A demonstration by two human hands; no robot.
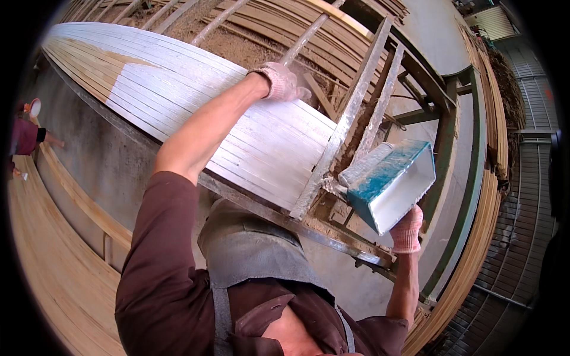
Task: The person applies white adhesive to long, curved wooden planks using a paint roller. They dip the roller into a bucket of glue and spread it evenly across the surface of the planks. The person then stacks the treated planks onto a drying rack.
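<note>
Here we are above a row of narrow wooden slats (pixel 237 133), laid side by side lengthwise and mostly coated white, with a bare wood-coloured patch (pixel 83 64) showing towards the far left end. The left hand (pixel 280 82), in a pale pinkish knit glove, is right across them at the far edge, forearm stretched over the white; the fingers point rightward, and whether that grip is closed on the edge or simply laid there, I cannot tell.

Over to the right hand (pixel 408 230), gloved as well, and this grip is clamped on the lower right side of a teal box-shaped container (pixel 389 175). That container is tilted, its white-coated inside facing the wearer, held just beyond the right end of the slats. Along its upper left side sits a whitish roller-like cylinder (pixel 367 164); how the two join is unclear.

A white-spattered metal crossbar (pixel 346 121) runs by the slat ends, with a green metal frame (pixel 475 172) farther right. Loose boards (pixel 261 35) lie past the far edge, long pale planks (pixel 53 249) fill the lower left, and another person (pixel 24 136) in maroon shows at the left rim.
</note>
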